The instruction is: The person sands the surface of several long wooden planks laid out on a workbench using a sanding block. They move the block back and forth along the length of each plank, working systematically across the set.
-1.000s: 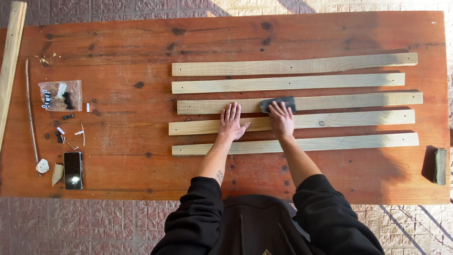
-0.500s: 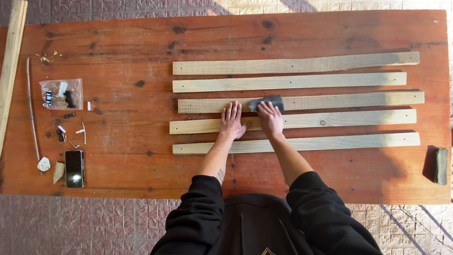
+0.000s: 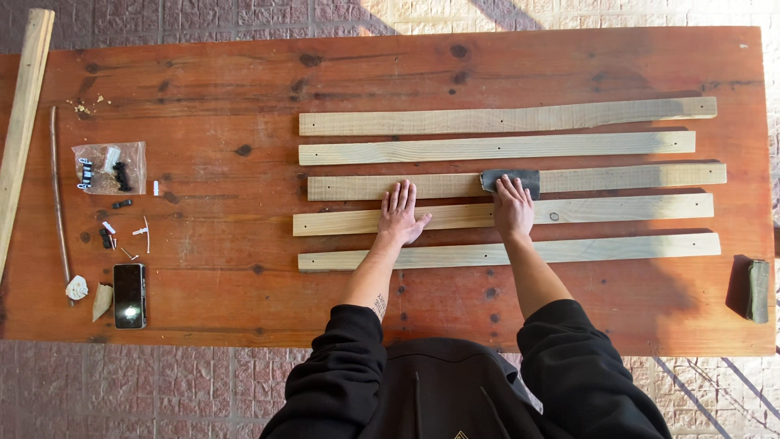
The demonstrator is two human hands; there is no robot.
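The right hand [image 3: 513, 208], pressed flat on the sanding block [image 3: 510, 180], has slid back rightward along the middle slat [image 3: 634, 176]; the left hand [image 3: 400, 215] stays spread flat, steadying.

I see five wooden slats [image 3: 504, 150] lying side by side on the reddish bench [image 3: 203, 89]. My right hand [image 3: 513, 208] presses a dark sanding pad [image 3: 510, 180] onto the middle slat [image 3: 634, 176]. My left hand [image 3: 400, 215] lies flat, fingers spread, across the middle slat and the fourth slat [image 3: 617, 209]. A phone [image 3: 129, 295] lies at the bench's left end.
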